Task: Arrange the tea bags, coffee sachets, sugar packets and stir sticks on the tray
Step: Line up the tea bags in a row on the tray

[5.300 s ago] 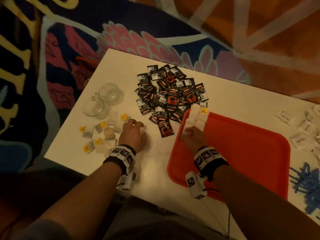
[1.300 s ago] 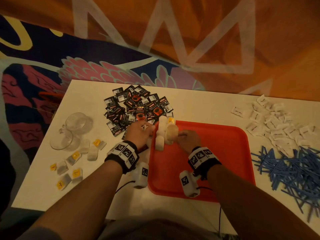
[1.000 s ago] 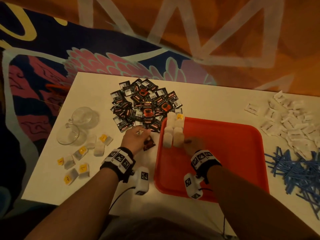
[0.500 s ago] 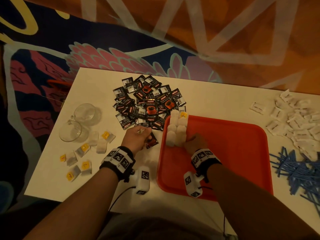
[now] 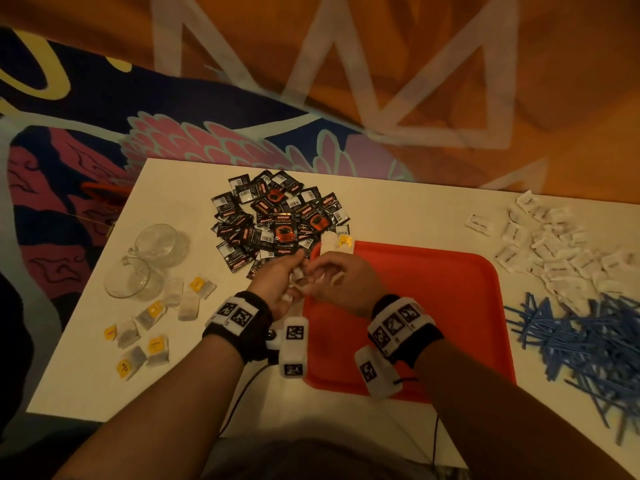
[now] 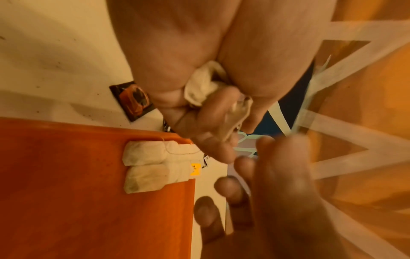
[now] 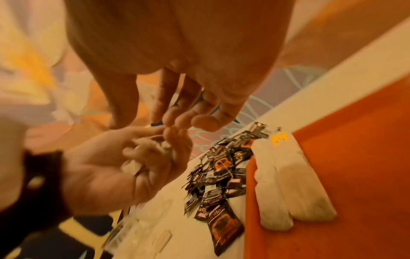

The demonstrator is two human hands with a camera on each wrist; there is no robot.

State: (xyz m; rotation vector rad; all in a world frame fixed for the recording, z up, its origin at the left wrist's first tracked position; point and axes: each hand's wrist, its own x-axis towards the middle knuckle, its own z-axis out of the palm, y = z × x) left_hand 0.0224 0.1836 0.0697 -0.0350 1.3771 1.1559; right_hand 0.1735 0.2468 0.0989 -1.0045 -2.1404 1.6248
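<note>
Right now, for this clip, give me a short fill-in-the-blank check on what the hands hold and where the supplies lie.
1. The left hand holds crumpled ____.
2. The tea bags already laid down sit in a corner of the red ____.
3. The blue stir sticks lie on the table, to the ____ of the tray.
4. The coffee sachets are ____ in colour, with red print.

Missing words: tea bags; tray; right; black

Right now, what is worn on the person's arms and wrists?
Bare forearms. Each wrist has a black band topped by white blocks with black square markers. A white marker-tagged camera box hangs under each wrist, with a thin dark cable trailing.
</note>
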